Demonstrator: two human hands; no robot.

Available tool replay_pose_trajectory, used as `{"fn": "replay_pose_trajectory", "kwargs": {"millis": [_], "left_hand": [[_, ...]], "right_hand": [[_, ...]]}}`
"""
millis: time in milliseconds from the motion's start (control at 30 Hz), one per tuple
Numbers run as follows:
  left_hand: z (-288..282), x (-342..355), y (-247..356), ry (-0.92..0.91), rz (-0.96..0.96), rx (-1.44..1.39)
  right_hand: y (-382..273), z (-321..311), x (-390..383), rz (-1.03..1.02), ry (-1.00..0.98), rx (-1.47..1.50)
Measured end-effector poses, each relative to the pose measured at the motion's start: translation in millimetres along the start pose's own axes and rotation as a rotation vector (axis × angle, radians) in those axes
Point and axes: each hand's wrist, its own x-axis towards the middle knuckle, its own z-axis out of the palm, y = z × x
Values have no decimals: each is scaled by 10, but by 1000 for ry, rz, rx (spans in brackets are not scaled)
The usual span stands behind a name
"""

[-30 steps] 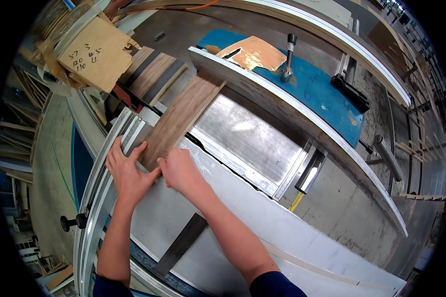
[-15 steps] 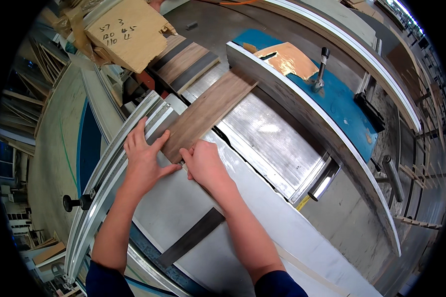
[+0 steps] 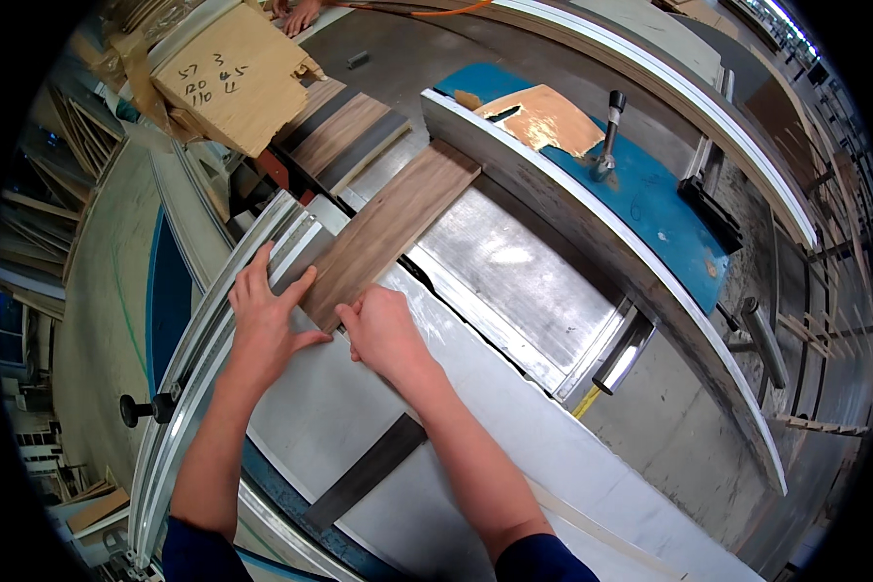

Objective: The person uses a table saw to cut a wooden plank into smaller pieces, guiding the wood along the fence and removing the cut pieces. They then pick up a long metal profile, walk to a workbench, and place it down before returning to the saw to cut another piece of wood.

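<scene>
A brown wood-grain board [image 3: 393, 228] lies flat on the machine's metal table, its far end at the long upright fence [image 3: 592, 204]. My left hand [image 3: 264, 315] rests with fingers spread at the board's near left corner, beside the ribbed aluminium rail [image 3: 286, 247]. Its thumb points along the board's near end. My right hand [image 3: 383, 330] is closed at the near right corner, thumb against the board; its curled fingertips are partly hidden. A dark strip [image 3: 369, 470] lies on the pale table between my forearms.
Striped wood-grain pieces [image 3: 344, 131] lie beyond the rail, near a plywood piece with handwriting [image 3: 228, 78]. A blue plate [image 3: 650, 204] carries a broken panel [image 3: 548, 121] and an upright lever [image 3: 609, 136]. Another person's hand [image 3: 301, 17] shows at the top. A black knob [image 3: 136, 410] juts out left.
The view has shifted slightly, so most things sit a little further left. More of the other person's hand shows at the top. My hands keep the same places at the board.
</scene>
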Motion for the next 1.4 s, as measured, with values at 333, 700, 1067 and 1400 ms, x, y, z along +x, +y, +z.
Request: {"fn": "replay_pose_trajectory", "kwargs": {"millis": [333, 700, 1067, 1400], "left_hand": [[-11, 10, 63, 15, -14, -1], [-21, 3, 27, -1, 23, 21], [-120, 6, 75, -29, 22, -11], [-23, -8, -20, 30, 86, 73]], "right_hand": [[31, 16, -6, -53, 56, 37], [-5, 25, -22, -17, 63, 35], [-7, 26, -48, 38, 22, 24], [-30, 54, -49, 34, 18, -2]]}}
